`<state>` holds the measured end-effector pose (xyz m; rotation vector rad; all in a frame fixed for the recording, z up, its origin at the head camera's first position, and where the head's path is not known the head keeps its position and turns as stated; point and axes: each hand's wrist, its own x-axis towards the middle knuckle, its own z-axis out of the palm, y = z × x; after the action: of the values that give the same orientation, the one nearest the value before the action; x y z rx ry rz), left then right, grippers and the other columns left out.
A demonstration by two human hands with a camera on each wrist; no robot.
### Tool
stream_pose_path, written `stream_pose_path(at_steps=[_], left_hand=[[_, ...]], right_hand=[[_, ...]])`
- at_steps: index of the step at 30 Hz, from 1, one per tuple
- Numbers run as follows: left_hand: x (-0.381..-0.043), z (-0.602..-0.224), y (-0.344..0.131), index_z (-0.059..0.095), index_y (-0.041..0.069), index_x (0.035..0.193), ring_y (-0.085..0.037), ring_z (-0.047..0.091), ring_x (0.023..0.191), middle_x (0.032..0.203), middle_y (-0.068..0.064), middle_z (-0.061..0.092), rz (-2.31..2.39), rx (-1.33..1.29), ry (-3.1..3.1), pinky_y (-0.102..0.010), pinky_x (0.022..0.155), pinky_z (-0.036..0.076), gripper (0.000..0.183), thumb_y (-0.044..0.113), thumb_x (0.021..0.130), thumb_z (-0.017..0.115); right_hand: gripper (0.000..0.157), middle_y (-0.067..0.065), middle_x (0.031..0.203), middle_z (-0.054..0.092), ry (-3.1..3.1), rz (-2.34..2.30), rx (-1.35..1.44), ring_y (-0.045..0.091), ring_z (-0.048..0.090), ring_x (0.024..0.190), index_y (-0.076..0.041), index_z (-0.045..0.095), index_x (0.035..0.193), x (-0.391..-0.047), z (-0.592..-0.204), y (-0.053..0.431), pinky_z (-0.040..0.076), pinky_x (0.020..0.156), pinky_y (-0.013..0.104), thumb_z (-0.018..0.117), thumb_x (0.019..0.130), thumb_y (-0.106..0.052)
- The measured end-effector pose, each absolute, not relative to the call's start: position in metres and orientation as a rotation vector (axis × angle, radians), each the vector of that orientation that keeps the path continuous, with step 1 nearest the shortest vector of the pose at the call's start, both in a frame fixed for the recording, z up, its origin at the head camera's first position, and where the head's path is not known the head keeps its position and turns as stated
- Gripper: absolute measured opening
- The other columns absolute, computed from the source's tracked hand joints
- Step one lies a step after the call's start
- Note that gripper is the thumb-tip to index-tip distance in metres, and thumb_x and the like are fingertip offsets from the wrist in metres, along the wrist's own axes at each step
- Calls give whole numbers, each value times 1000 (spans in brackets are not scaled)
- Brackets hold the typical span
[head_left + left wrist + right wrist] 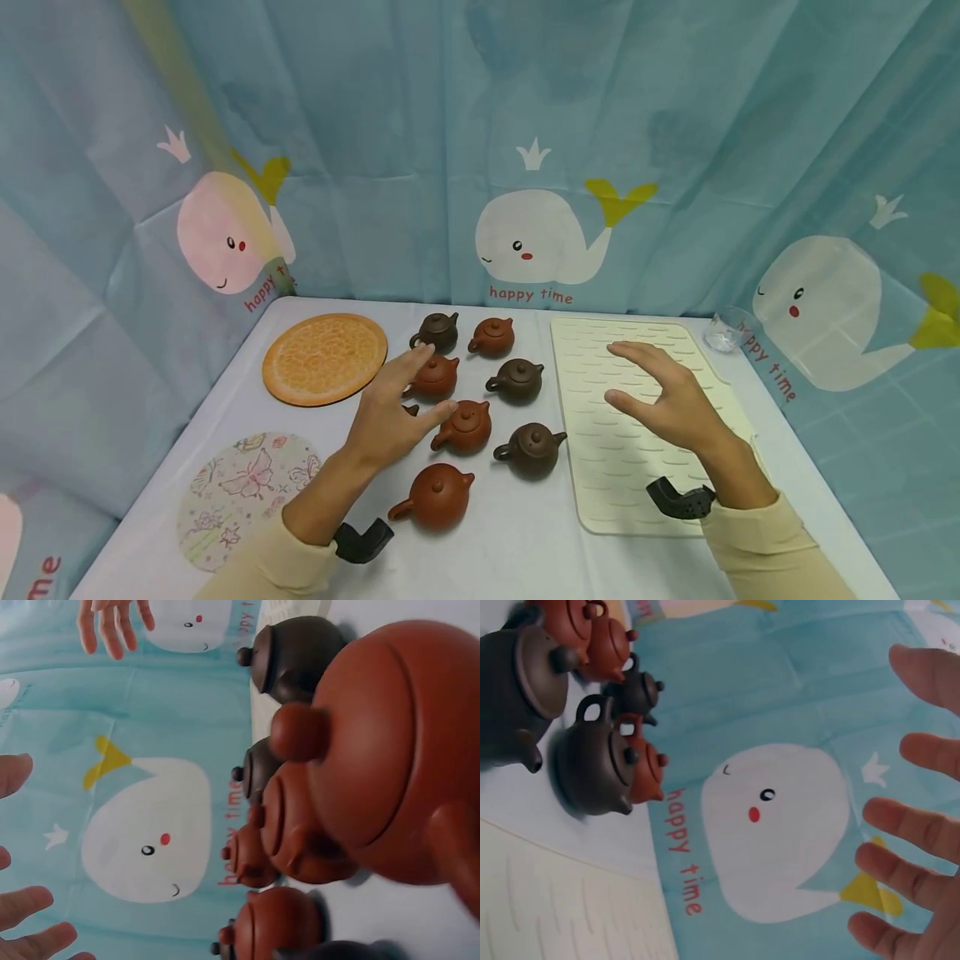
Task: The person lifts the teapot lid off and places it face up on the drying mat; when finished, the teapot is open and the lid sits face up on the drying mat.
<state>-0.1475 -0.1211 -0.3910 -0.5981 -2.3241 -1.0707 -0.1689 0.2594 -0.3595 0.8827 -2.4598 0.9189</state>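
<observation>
My left hand [386,417] hovers over the left part of a group of small clay teapots, fingers spread and holding nothing. Near it stand reddish-brown teapots, among them one in front [437,498], one by the thumb [467,429] and one beyond the fingers [437,379]. Dark brown teapots stand on the right [534,450], in the middle [519,380] and at the back [439,332]. My left hand mostly hides another dark piece. Above a cream ribbed mat [600,500] hangs my right hand [678,408], empty, its fingers apart; they also show in the right wrist view.
A round orange mat [322,358] lies at the back left, and a round butterfly-patterned mat [240,487] nearer on the left. A clear glass cup [724,332] stands at the back right. A blue whale-print curtain [375,233] surrounds the white table [517,558].
</observation>
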Motion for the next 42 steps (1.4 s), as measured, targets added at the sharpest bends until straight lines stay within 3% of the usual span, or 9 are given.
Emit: stream_pose_path(at_steps=[5, 11, 16, 22, 33, 39, 42], left_hand=[[-145, -396, -113, 53, 10, 139, -27, 48, 125, 137, -9, 53, -1160, -576, -2377, -48, 98, 41, 73, 24, 75, 85], [-143, -402, -106, 54, 14, 139, -24, 50, 124, 136, -4, 54, -1213, -541, -2473, -53, 97, 40, 72, 30, 76, 84], [-143, -406, -101, 54, 15, 138, -20, 49, 125, 136, -2, 54, -1243, -552, -2516, -53, 100, 37, 71, 28, 76, 84], [-144, -410, -95, 58, 15, 135, -22, 60, 111, 125, -2, 62, -1338, -533, -2573, -42, 89, 49, 63, 22, 77, 83], [-150, -420, -88, 60, 23, 131, -22, 56, 110, 122, -1, 62, -1412, -413, -2716, -48, 87, 48, 58, 22, 78, 83], [-156, -424, -86, 62, 16, 129, -18, 60, 86, 96, -3, 67, -1464, -472, -2766, -36, 70, 51, 54, 18, 79, 82], [-158, -424, -85, 62, 15, 129, -16, 60, 79, 91, -3, 67, -1495, -495, -2795, -33, 64, 50, 53, 18, 80, 81]], right_hand=[[62, 6, 131, 56, -2463, 1001, 933, 25, 49, 122, -10, 58, 133, -171, -369, 258, 37, 98, 32, 82, 76, -8], [59, 3, 131, 57, -2515, 1083, 946, 22, 49, 123, -12, 58, 133, -173, -380, 254, 39, 97, 46, 81, 78, -10], [59, 8, 131, 56, -2526, 1144, 954, 26, 48, 123, -10, 59, 131, -175, -390, 250, 38, 96, 54, 81, 77, -6], [57, 7, 130, 58, -2535, 1179, 955, 25, 50, 122, -10, 60, 129, -176, -400, 247, 39, 97, 51, 82, 77, -8], [49, 1, 126, 60, -2531, 1220, 1004, 20, 53, 118, -15, 61, 128, -180, -417, 238, 44, 88, 50, 79, 82, -16], [47, 5, 124, 61, -2529, 1258, 1028, 21, 54, 117, -12, 62, 127, -180, -424, 233, 44, 87, 51, 79, 82, -13], [46, 8, 123, 62, -2526, 1272, 1036, 25, 55, 115, -8, 62, 124, -179, -425, 229, 44, 86, 54, 78, 81, -7]])
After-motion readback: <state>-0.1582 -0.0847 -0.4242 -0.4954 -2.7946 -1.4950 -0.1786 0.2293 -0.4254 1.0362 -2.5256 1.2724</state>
